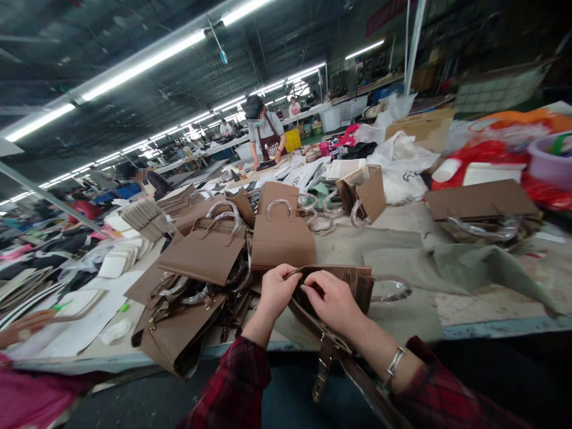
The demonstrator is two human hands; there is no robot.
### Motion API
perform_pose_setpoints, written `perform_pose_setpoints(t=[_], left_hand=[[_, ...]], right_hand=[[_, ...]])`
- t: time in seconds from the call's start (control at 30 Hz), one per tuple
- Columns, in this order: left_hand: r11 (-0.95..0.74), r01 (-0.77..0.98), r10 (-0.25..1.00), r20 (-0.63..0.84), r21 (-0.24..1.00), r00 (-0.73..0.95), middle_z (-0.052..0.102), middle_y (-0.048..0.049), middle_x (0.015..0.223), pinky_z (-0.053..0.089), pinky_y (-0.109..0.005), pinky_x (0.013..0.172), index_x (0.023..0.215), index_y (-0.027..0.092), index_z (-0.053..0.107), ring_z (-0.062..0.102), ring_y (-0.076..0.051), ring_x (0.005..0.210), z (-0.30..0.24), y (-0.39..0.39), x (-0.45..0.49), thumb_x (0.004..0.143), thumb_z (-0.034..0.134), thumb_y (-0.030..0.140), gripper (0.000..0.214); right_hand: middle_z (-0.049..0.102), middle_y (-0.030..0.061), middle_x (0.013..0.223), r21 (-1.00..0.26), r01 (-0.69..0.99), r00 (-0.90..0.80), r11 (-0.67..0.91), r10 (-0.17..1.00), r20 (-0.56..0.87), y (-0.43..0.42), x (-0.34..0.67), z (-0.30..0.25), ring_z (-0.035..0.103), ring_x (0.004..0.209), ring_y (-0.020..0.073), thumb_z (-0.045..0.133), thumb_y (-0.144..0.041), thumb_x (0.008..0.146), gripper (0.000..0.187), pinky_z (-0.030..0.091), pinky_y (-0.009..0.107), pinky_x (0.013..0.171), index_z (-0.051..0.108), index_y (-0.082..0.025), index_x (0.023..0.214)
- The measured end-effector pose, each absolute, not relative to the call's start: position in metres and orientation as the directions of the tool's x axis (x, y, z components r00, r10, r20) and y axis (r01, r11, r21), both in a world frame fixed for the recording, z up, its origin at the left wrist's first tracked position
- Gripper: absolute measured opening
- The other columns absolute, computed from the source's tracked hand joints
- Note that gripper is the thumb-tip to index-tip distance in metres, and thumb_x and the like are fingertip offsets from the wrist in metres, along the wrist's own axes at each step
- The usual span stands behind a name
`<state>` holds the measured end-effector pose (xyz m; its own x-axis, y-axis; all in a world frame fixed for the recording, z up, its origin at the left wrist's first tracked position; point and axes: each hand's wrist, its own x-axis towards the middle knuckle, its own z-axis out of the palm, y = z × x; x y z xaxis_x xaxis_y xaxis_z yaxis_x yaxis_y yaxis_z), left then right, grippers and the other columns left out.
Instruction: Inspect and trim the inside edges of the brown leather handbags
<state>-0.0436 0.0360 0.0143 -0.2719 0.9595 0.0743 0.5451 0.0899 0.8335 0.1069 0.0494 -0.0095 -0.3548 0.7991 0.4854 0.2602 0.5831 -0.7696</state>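
A brown handbag (pixel 360 286) lies at the table's front edge, its opening facing me and a strap with metal fittings hanging down. My left hand (pixel 277 290) pinches the bag's upper left rim between thumb and fingers. Inside the opening, my right hand (pixel 333 301) has its fingers curled close to the same rim; whether they grip anything is hidden. A plastic-wrapped handle (pixel 392 289) sticks out on the bag's right. Left of my hands is a heap of similar brown bags (pixel 203 250), with another bag (pixel 281 238) just beyond them.
A grey-green cloth (pixel 482 268) covers the table to the right, below another brown bag (pixel 485 202). White pads (pixel 120 256) and paper lie at left. Plastic bags (pixel 402 167) and a purple basin (pixel 552 158) stand farther back. Across the table a person in an apron (pixel 269 140) works.
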Motion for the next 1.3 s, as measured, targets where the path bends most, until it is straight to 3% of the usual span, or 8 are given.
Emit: perform_pose_setpoints(t=[0.17,0.3,0.47,0.6,0.73,0.9,1.1,1.3], left_hand=[[0.068,0.572,0.964,0.094,0.817,-0.249,0.060,0.0028,0.061,0.037,-0.020,0.055,0.069,0.015,0.067,0.051,-0.011,0.059,0.014,0.037,-0.044,0.071,0.062,0.030,0.016],[0.063,0.600,0.969,0.095,0.797,-0.229,0.060,0.0029,0.061,0.038,-0.019,0.056,0.069,0.015,0.068,0.052,-0.011,0.061,0.015,0.036,-0.045,0.071,0.060,0.030,0.016],[0.103,0.678,0.969,0.080,0.728,-0.234,0.059,0.0033,0.059,0.035,-0.021,0.055,0.066,0.017,0.067,0.052,-0.012,0.060,0.021,0.035,-0.045,0.069,0.062,0.031,0.015],[0.127,0.765,0.966,0.096,0.632,-0.240,0.054,0.0032,0.053,0.031,-0.024,0.055,0.058,0.019,0.063,0.048,-0.013,0.056,0.029,0.037,-0.043,0.068,0.062,0.029,0.014],[0.115,0.826,0.969,0.121,0.552,-0.216,0.057,0.0015,0.056,0.031,-0.025,0.057,0.058,0.020,0.063,0.048,-0.014,0.057,0.035,0.041,-0.041,0.068,0.060,0.022,0.011],[0.082,0.846,0.985,0.087,0.527,-0.149,0.059,0.0008,0.057,0.034,-0.024,0.057,0.061,0.019,0.065,0.050,-0.015,0.057,0.040,0.040,-0.044,0.071,0.062,0.026,0.012],[-0.017,0.811,0.998,0.064,0.585,-0.025,0.071,0.0008,0.083,0.042,-0.022,0.069,0.088,0.023,0.073,0.061,-0.016,0.075,0.042,0.038,-0.046,0.077,0.059,0.030,0.019],[0.005,0.824,0.990,0.116,0.567,-0.086,0.066,-0.0018,0.063,0.039,-0.026,0.069,0.068,0.019,0.071,0.056,-0.017,0.065,0.039,0.042,-0.045,0.077,0.057,0.025,0.018]], right_hand=[[0.064,0.0076,0.108,-0.677,0.376,-0.383,0.633,0.772,0.508,0.073,0.113,0.007,0.060,0.093,0.0180,0.058,-0.018,0.084,0.024,0.047,0.029,0.083,0.063,-0.018,0.107],[0.069,0.0040,0.092,-0.549,0.503,-0.529,0.668,0.740,0.415,0.084,0.106,0.013,0.062,0.089,0.0180,0.057,-0.023,0.087,0.015,0.046,0.029,0.082,0.070,-0.021,0.094],[0.067,0.0041,0.084,-0.488,0.578,-0.539,0.654,0.755,0.373,0.084,0.102,0.014,0.061,0.084,0.0171,0.053,-0.026,0.091,0.019,0.045,0.027,0.075,0.070,-0.021,0.085],[0.067,0.0053,0.091,-0.529,0.501,-0.589,0.685,0.717,0.372,0.087,0.104,0.011,0.061,0.087,0.0177,0.054,-0.018,0.088,0.016,0.047,0.030,0.080,0.067,-0.019,0.095],[0.055,0.0099,0.125,-0.563,0.351,-0.538,0.748,0.654,0.532,0.076,0.115,0.011,0.055,0.109,0.0195,0.051,-0.010,0.084,0.040,0.046,0.034,0.093,0.055,-0.020,0.123],[0.066,0.0079,0.103,-0.672,0.238,-0.578,0.701,0.659,0.482,0.050,0.125,-0.013,0.061,0.098,0.0200,0.052,-0.016,0.086,0.020,0.048,0.037,0.091,0.064,-0.019,0.101],[0.066,0.0059,0.103,-0.915,0.162,-0.556,0.368,0.800,0.224,0.047,0.099,-0.066,0.063,0.093,0.0168,0.057,-0.011,0.077,0.038,0.051,0.033,0.085,0.052,-0.018,0.114],[0.069,0.0046,0.082,-0.893,0.244,-0.577,0.377,0.797,0.179,0.037,0.109,-0.080,0.065,0.075,0.0181,0.056,-0.008,0.075,0.016,0.053,0.031,0.071,0.063,-0.015,0.087]])
